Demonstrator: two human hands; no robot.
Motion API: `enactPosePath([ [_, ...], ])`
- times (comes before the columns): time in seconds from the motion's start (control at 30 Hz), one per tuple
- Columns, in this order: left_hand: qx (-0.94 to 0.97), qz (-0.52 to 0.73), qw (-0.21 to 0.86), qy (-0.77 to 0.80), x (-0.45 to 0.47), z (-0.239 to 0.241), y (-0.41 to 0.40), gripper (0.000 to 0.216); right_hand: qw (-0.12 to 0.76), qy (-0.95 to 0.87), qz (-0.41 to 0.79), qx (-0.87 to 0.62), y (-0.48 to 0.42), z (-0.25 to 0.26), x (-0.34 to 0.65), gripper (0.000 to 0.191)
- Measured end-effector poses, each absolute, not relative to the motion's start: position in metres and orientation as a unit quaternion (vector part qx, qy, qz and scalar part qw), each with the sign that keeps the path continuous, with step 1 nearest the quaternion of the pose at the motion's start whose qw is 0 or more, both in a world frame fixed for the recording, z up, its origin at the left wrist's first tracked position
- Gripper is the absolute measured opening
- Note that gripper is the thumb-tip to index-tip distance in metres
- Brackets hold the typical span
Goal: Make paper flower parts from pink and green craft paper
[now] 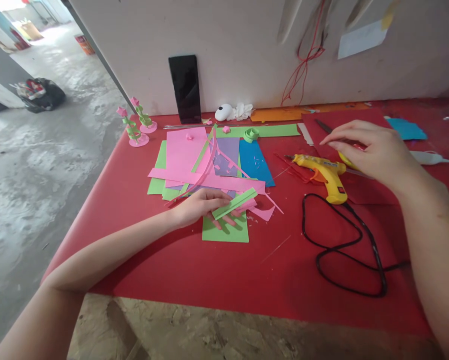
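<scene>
My left hand (203, 206) rests on a green paper sheet (226, 231) near the table's middle and pinches a narrow green paper strip (235, 203) that slants up to the right. My right hand (370, 149) hovers palm down at the right, its fingers curled over scissors (324, 126) with a yellow and red handle lying on a dark red sheet (344, 120). A yellow glue gun (324, 174) lies just left of that hand, touching nothing I hold.
A pile of pink, purple, blue and green sheets (209, 160) lies on the red table cover (171, 270). The glue gun's black cord (344, 250) loops at the right. Two pink-and-green paper flowers (137, 127), a black phone (185, 89), a glue bottle (429, 158) and a wall stand behind.
</scene>
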State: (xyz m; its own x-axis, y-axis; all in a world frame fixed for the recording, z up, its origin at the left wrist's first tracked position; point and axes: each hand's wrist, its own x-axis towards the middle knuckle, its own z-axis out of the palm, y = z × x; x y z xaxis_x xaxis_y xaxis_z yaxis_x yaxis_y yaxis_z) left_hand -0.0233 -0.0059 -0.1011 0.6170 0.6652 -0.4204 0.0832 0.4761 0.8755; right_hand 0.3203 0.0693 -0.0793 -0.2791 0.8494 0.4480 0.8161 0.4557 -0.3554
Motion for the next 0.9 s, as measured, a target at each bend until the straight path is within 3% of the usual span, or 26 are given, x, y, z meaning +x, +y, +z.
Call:
enactPosePath([
  [0.43,0.494,0.215,0.739,0.404,-0.026,-0.108,-0.001,0.026,0.283,-0.682,0.011,-0.675,0.098,-0.088,0.368,0.028],
  [0.63,0.527,0.189,0.721,0.408,-0.026,-0.112,-0.006,0.027,0.210,-0.687,0.095,-0.689,0.163,-0.092,0.319,0.034],
  [0.9,0.536,0.186,0.715,0.409,-0.030,-0.114,-0.005,0.024,0.116,-0.746,0.073,-0.652,0.179,-0.076,0.249,0.037],
])
